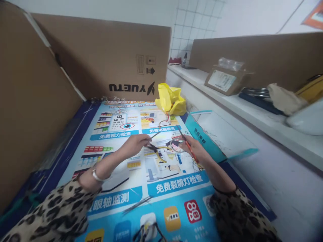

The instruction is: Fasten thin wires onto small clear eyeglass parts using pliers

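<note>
My left hand [137, 144] is closed, with a thin dark wire-like strand [155, 134] pinched in its fingertips and pointing right. Closed around a slim tool with an orange handle and dark narrow tip [189, 150] is my right hand [198, 149]; the tool's exact kind is unclear. Between the hands, yellow-handled pliers [160, 154] lie on the printed sheet. A small round dish or ring with pinkish contents [175, 145] sits beside my right fingers. Beyond my hands rests a crumpled yellow flower-like piece [171, 99], with thin reddish wires [165, 121] trailing from it.
A printed poster [118, 181] covers the table. Several thin dark strands [137, 204] lie nearer me. An opened teal box [205, 137] stands at right, below a white ledge [252, 109] carrying a small carton [222, 80]. Cardboard panels [101, 57] rise behind and at left.
</note>
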A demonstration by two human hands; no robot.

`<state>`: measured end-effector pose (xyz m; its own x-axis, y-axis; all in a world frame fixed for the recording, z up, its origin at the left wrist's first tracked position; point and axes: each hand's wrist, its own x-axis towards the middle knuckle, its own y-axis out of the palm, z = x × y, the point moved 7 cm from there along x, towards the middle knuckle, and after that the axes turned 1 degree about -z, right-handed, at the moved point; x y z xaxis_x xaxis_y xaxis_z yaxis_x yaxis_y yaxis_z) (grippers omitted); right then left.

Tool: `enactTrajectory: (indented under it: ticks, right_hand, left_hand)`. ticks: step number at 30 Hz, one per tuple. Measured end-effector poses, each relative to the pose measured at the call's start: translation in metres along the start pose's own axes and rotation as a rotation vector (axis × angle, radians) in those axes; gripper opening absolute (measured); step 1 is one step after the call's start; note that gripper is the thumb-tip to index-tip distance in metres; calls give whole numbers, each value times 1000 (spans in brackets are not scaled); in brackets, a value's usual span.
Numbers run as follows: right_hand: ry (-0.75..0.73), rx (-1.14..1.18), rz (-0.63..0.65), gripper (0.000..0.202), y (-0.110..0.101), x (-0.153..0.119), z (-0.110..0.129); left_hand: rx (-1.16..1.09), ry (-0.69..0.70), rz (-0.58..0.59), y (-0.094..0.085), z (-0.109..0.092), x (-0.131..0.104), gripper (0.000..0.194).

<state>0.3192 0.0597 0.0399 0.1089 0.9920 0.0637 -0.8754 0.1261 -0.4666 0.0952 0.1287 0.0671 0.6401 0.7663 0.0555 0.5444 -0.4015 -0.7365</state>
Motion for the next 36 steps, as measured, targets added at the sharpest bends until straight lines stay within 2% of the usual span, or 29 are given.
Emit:
enactTrajectory:
  ticks: [3,5,8,12,15,18,21,24,26,30,33,36]
  right_hand:
    - [-73,-693,122,32,21,28,7]
    - [-89,-782,169,34,37,51,9]
    - [-124,-875,236,38,66,83,11]
    - [-172,-995,307,40,97,111,11]
    - [-204,-1070,315,38,105,117,11]
    - [-237,-1140,268,33,104,110,18]
    - [-323,-1150,219,34,111,87,40]
    - [-669,-889,269,38,142,43,84]
    - [-781,-737,277,46,159,15,106]
    - [-846,-731,316,51,185,-17,122]
    - [-829,-714,313,49,187,-20,121]
    - [-793,-596,343,43,182,-19,119]
  left_hand:
    - [-290,-129,-76,2,39,-48,19]
    - [-337,-168,-123,7,55,-72,17]
    - [-393,-175,-164,14,68,-93,17]
    - [-372,-156,-229,15,79,-100,15]
    - [-320,-166,-216,16,82,-99,16]
    - [-273,-147,-182,17,79,-98,16]
    - [-233,-132,-171,17,77,-98,15]
    - [-197,-127,-191,16,77,-99,15]
    - [-196,-105,-212,15,76,-99,16]
    - [-201,-69,-206,14,74,-101,16]
    - [-187,-28,-225,14,72,-101,17]
    - [-112,17,-223,14,70,-100,17]
